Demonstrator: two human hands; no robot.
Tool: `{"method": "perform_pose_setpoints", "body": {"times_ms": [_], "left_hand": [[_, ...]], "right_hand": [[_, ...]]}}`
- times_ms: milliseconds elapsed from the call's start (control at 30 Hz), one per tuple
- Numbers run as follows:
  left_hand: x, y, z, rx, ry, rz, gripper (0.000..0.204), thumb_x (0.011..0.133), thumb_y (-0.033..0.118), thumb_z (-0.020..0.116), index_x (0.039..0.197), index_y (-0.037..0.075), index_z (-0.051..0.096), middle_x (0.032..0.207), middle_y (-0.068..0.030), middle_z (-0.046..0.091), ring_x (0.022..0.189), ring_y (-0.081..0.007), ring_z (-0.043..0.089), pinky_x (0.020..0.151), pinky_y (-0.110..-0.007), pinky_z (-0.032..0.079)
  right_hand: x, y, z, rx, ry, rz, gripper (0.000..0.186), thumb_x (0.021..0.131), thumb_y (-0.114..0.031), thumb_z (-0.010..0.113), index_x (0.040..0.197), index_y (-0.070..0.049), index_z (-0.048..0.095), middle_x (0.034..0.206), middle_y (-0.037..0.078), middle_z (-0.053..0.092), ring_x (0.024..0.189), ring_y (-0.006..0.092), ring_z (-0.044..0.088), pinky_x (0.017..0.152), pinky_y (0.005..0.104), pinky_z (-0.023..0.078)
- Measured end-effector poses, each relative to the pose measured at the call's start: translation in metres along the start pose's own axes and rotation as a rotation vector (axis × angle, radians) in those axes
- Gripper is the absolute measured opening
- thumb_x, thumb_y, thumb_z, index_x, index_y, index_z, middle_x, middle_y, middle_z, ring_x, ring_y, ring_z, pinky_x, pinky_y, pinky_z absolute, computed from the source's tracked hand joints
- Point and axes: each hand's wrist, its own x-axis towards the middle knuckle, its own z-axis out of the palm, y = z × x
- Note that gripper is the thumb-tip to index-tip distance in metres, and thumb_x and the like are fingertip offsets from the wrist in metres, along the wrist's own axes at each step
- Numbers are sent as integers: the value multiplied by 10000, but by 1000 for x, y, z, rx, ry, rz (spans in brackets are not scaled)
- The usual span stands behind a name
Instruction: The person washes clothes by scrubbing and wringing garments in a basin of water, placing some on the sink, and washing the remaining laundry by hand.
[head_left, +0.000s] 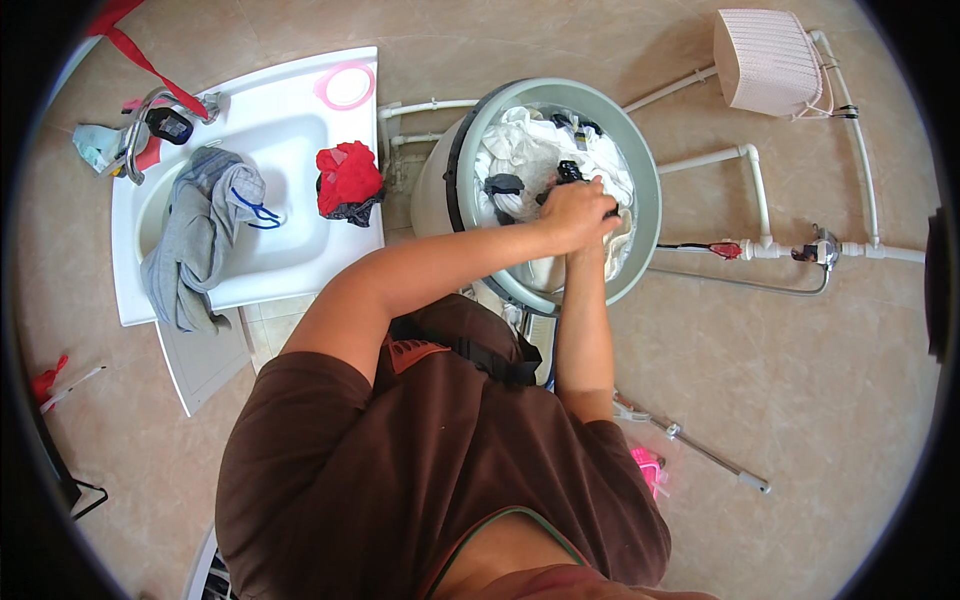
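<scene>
Both my hands are close together over a round grey-green tub [640, 165] with water and wet laundry in it. My left hand [578, 213] is closed round a small black wet cloth [570, 172], part of which sticks out above the fingers. Just below it and partly covered by it, my right hand [588, 243] grips the same bunched cloth, its fingers mostly hidden. White clothes [520, 140] lie soaking around them, with a dark grey and white piece [504, 186] on the left side and more black cloth [578, 124] by the far rim.
On the left stands a white sink [290, 135] with a grey garment [195, 235] draped over its edge. A red and black cloth bundle [350, 180] rests on its right side. White pipes [760, 195] and a pink basket [765, 65] are on the tiled wall at right.
</scene>
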Motion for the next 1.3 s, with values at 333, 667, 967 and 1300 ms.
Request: {"method": "perform_pose_setpoints", "body": {"times_ms": [333, 667, 967, 1300], "left_hand": [[42, -74, -14, 225, 10, -154, 337, 885, 367, 542, 788, 67, 661, 775, -147, 664, 733, -339, 643, 640, -446, 509], [24, -109, -13, 695, -794, -61, 568, 929, 450, 429, 1380, 106, 442, 1491, -156, 298, 1377, -301, 279, 1147, -487, 35], [30, -106, -14, 615, -674, -82, 459, 898, 406, 508, 1232, 97, 570, 1381, -141, 451, 1221, -296, 470, 1105, -495, 170], [29, -64, -32, 64, 52, -496, 550, 888, 537, 484, 1157, 76, 613, 1169, -150, 618, 1028, -293, 619, 840, -402, 499]], "right_hand": [[6, 2, 7, -255, 166, -193, 388, 954, -349, 489, 1176, -37, 547, 1059, 98, 644, 914, 242, 652, 798, 354, 544], [51, 3, -50, -2206, 268, -656, 495, 814, -186, 628, 1269, -115, 447, 1171, 184, 483, 1075, 370, 516, 903, 462, 431], [88, 4, -54, -2193, 442, -638, 287, 867, -93, 498, 1145, -74, 567, 1097, 213, 583, 1068, 355, 529, 897, 448, 429], [1, -30, 42, -315, 16, -472, 271, 895, -170, 618, 1115, -18, 574, 1004, 81, 640, 884, 193, 632, 787, 316, 526]]}}
